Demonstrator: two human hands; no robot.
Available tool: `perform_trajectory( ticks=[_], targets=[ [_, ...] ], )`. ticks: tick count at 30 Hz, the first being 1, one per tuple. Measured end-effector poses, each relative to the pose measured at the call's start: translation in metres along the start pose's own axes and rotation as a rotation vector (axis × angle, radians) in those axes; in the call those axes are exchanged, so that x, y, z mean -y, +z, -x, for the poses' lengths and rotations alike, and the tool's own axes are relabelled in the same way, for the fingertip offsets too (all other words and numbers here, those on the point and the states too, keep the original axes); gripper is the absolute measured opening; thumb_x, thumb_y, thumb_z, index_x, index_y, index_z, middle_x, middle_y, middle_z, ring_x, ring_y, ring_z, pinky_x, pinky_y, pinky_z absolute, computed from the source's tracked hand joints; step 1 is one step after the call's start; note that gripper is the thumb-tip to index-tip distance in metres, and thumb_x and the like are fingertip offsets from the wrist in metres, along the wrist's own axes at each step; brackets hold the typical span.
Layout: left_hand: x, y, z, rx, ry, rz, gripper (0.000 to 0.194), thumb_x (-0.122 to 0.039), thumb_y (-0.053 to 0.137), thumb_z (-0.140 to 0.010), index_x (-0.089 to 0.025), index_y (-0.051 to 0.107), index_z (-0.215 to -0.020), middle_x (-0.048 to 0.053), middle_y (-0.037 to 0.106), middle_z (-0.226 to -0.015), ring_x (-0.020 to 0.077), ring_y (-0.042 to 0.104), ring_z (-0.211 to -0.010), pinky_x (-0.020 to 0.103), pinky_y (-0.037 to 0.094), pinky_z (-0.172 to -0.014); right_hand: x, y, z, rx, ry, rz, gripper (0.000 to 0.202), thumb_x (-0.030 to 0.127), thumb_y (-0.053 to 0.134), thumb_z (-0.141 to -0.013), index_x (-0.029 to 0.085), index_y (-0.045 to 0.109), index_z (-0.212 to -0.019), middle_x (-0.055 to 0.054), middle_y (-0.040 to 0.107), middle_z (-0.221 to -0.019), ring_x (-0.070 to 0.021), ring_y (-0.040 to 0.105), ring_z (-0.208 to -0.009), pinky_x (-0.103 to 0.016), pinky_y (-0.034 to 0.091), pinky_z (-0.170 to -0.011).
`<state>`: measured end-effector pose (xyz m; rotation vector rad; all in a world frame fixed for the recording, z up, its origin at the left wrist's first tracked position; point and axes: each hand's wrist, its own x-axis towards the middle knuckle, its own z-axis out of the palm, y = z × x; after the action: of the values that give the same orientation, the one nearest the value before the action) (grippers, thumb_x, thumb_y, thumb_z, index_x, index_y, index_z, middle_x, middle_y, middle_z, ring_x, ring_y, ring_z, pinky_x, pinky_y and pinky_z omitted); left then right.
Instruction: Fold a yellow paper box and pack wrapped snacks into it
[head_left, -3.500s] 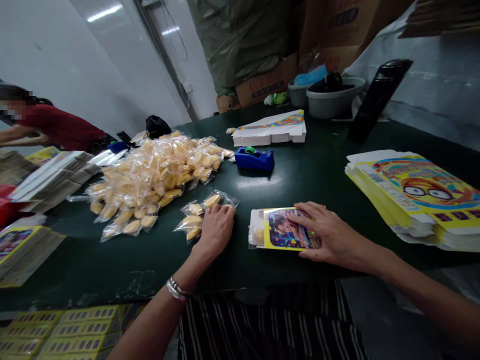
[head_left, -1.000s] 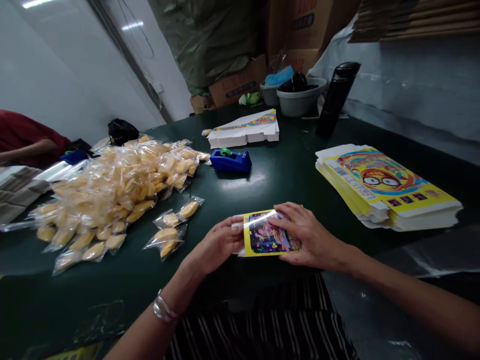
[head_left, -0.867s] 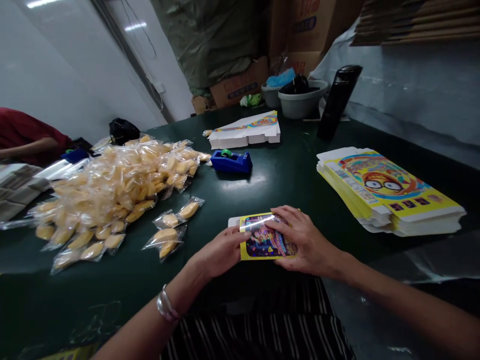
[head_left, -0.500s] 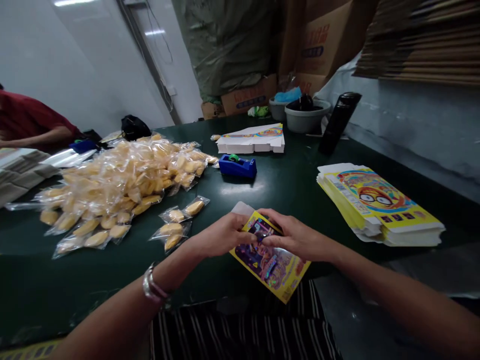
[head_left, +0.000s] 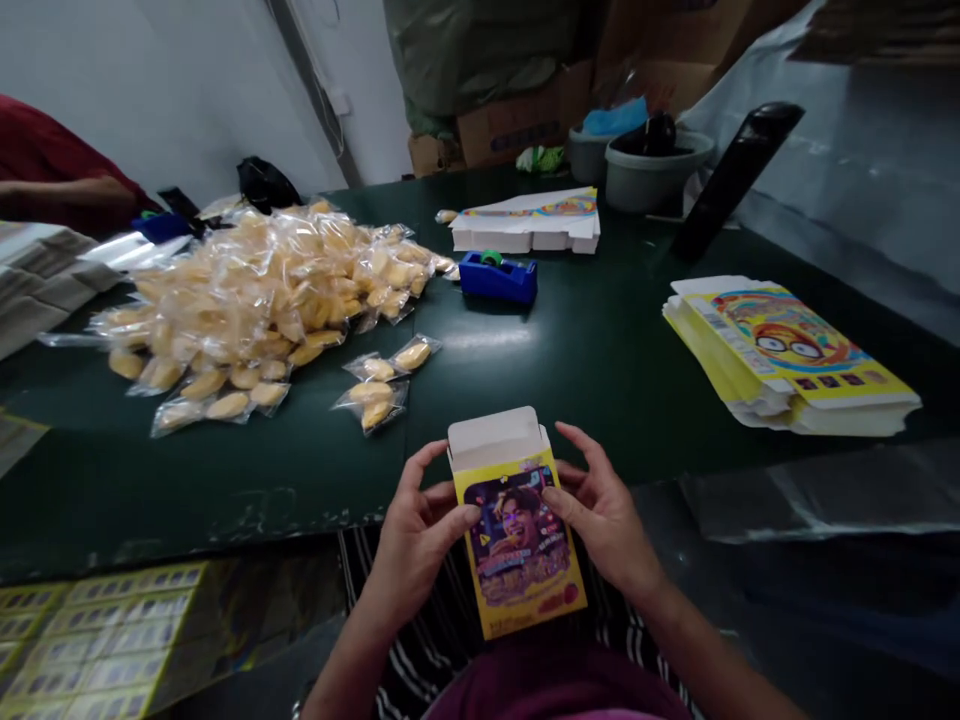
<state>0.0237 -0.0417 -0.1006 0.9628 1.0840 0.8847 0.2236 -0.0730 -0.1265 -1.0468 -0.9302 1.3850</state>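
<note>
The scene is lit evenly from overhead. A soft white glare is thrown on the dark tabletop (head_left: pixel 600 350) just below the tape dispenser (head_left: pixel 498 279). The area under the tabletop edge at 7 o'clock is left dim. Straight lines are bowed toward the edges, and the corners are slightly blurred.

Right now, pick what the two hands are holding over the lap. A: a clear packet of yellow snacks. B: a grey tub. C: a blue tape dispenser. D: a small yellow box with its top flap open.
D: the left hand and right hand grip the small yellow box by its sides, its white top flap standing open.
</note>
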Motion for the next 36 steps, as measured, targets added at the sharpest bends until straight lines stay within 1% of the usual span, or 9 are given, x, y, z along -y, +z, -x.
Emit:
perform_trajectory(
  ticks=[5,10,14,18,23,25,28,31,36],
  targets=[
    [0.018,-0.004,0.028,0.014,0.019,-0.065,0.057,-0.032,0.082,-0.071,-0.027,0.060,-0.123,0.005,0.078,-0.102,0.0254,0.073,-0.097,0.034,0.059,-0.085,-0.002,-0.010,0.028,0.070,0.053,0.064,0.044,0.038,0.068,-0.087,0.031,0.054,-0.128,-0.004,0.070,-0.113,-0.0218,0.068,-0.105,-0.037,0.055,-0.092],
    [0.040,-0.016,0.048,0.019,0.043,-0.301,0.029,-0.031,0.078,-0.076,-0.030,0.076,-0.106,0.003,0.077,-0.107,0.0243,0.072,-0.099,0.033,0.058,-0.088,-0.006,-0.013,0.060,0.098,0.191,0.014,0.029,0.037,0.071,-0.084,0.028,0.061,-0.110,-0.002,0.072,-0.104,-0.0207,0.069,-0.097,-0.033,0.056,-0.083],
    [0.046,-0.020,0.056,-0.065,0.099,-0.466,0.017,-0.034,0.071,-0.083,-0.030,0.079,-0.097,0.004,0.075,-0.113,0.0247,0.068,-0.107,0.034,0.055,-0.093,-0.013,-0.009,0.065,-0.058,0.066,0.226,0.013,0.036,0.065,-0.089,0.025,0.070,-0.092,-0.004,0.070,-0.106,-0.0203,0.067,-0.096,-0.029,0.055,-0.080],
    [0.044,-0.013,0.060,-0.150,0.016,-0.285,0.005,-0.032,0.075,-0.080,-0.028,0.076,-0.082,0.001,0.076,-0.106,0.0203,0.069,-0.102,0.027,0.055,-0.088,-0.014,-0.007,0.058,-0.110,-0.022,0.322,0.010,0.032,0.069,-0.085,0.023,0.068,-0.082,-0.003,0.069,-0.086,-0.0189,0.067,-0.079,-0.029,0.056,-0.070],
    [0.035,-0.014,0.057,-0.053,-0.063,-0.086,0.021,-0.027,0.075,-0.082,-0.034,0.069,-0.100,-0.002,0.074,-0.097,0.0158,0.068,-0.092,0.024,0.055,-0.079,-0.008,-0.011,0.055,-0.035,-0.051,0.300,0.023,0.028,0.072,-0.084,0.027,0.064,-0.105,-0.001,0.069,-0.089,-0.0173,0.068,-0.081,-0.030,0.056,-0.074],
    [0.033,-0.020,0.053,0.054,-0.050,-0.150,0.013,-0.029,0.072,-0.084,-0.030,0.074,-0.096,0.001,0.071,-0.097,0.0172,0.065,-0.097,0.025,0.053,-0.084,-0.003,-0.014,0.057,0.069,-0.111,0.383,0.009,0.027,0.067,-0.089,0.026,0.069,-0.097,-0.003,0.069,-0.095,-0.0179,0.067,-0.088,-0.031,0.055,-0.080],
    [0.032,-0.026,0.051,0.141,-0.073,-0.103,0.017,-0.040,0.073,-0.082,-0.024,0.077,-0.086,0.006,0.068,-0.101,0.0220,0.062,-0.102,0.029,0.051,-0.089,0.005,-0.016,0.061,0.130,-0.071,0.362,0.015,0.035,0.065,-0.091,0.026,0.072,-0.101,-0.006,0.068,-0.110,-0.0200,0.067,-0.097,-0.032,0.056,-0.080],
    [0.035,-0.020,0.057,0.080,-0.173,0.031,0.026,-0.049,0.075,-0.076,-0.023,0.076,-0.079,0.006,0.070,-0.104,0.0228,0.064,-0.097,0.029,0.053,-0.081,0.010,-0.012,0.066,0.113,0.026,0.348,0.015,0.039,0.064,-0.091,0.026,0.073,-0.092,-0.006,0.068,-0.109,-0.0199,0.068,-0.096,-0.031,0.056,-0.079],
    [0.036,-0.005,0.066,0.023,-0.138,-0.127,0.014,-0.026,0.081,-0.073,-0.025,0.073,-0.083,0.003,0.073,-0.102,0.0201,0.068,-0.094,0.027,0.056,-0.079,0.008,-0.002,0.070,0.050,0.055,0.431,0.004,0.024,0.066,-0.088,0.024,0.064,-0.085,-0.004,0.070,-0.103,-0.0178,0.069,-0.090,-0.029,0.055,-0.077]
  ],
)
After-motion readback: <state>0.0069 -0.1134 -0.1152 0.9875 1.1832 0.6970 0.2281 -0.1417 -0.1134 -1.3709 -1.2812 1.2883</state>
